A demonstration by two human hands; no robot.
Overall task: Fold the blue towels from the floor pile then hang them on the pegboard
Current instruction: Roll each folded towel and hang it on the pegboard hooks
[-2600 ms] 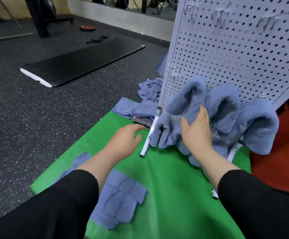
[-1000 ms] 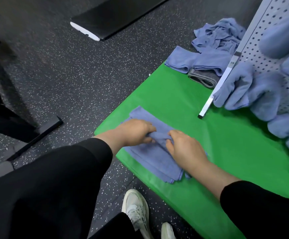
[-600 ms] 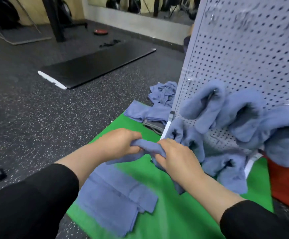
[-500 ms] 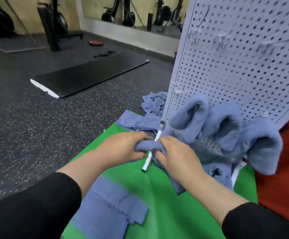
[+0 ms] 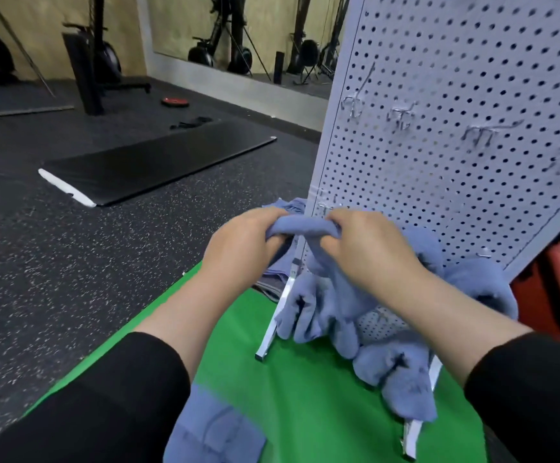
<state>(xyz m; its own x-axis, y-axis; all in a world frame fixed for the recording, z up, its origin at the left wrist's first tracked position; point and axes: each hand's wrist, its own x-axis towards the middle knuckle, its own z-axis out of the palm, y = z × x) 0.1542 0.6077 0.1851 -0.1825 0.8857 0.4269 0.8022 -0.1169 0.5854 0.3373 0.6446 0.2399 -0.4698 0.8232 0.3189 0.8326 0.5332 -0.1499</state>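
At the bottom of the frame two black sleeves reach in, and between them a flat blue towel lies on the green mat. Up at the centre, the left hand and right hand hold a folded towel between them; each hand's fingers are curled tight around one end, so a short roll of cloth spans the gap and the rest hangs down under the right hand. This towel sits in front of the left edge of the pegboard, low on the board.

Just right of and below the hands, hung towels drape in bunches over the lower part of the board, down to its metal feet on the mat. Behind the left hand, more blue cloth lies on the floor beside the board's edge. Bare hooks stick out across the upper right of the board.

Farther off, at centre left, a black mat lies on the speckled floor. A red disc sits beyond it, and gym gear stands along the far wall at the top.
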